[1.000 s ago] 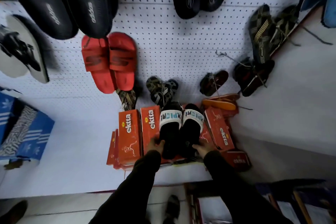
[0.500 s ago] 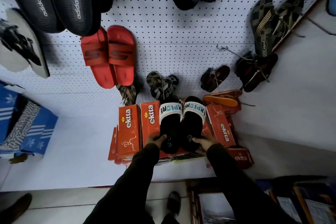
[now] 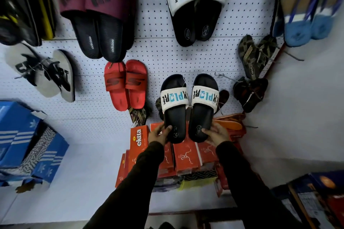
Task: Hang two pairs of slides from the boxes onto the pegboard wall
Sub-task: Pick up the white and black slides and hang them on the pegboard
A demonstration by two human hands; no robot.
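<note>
I hold a pair of black slides with white "EXPLORE" straps up in front of the white pegboard wall (image 3: 167, 55). My left hand (image 3: 160, 134) grips the heel of the left slide (image 3: 174, 109). The right slide (image 3: 202, 108) is held at its heel by my right hand (image 3: 216, 134). Both slides point toe-up and sit a little apart. A matching "EXPLORE" pair (image 3: 197, 5) hangs on the pegboard higher up. Below my hands stand several orange "ektta" boxes (image 3: 138, 141).
Other footwear hangs on the pegboard: red slides (image 3: 125, 83), black adidas slides (image 3: 100, 16), grey flip-flops (image 3: 44, 74), dark patterned sandals (image 3: 255, 55) and blue sandals (image 3: 305, 9) at right. Blue adidas boxes (image 3: 24, 145) stand at left. A plain white wall (image 3: 297, 117) meets the pegboard at right.
Both hands have lifted the "EXPLORE" slides off the orange boxes and up against the pegboard. The view has tilted upward, showing the upper rows of hung footwear.
</note>
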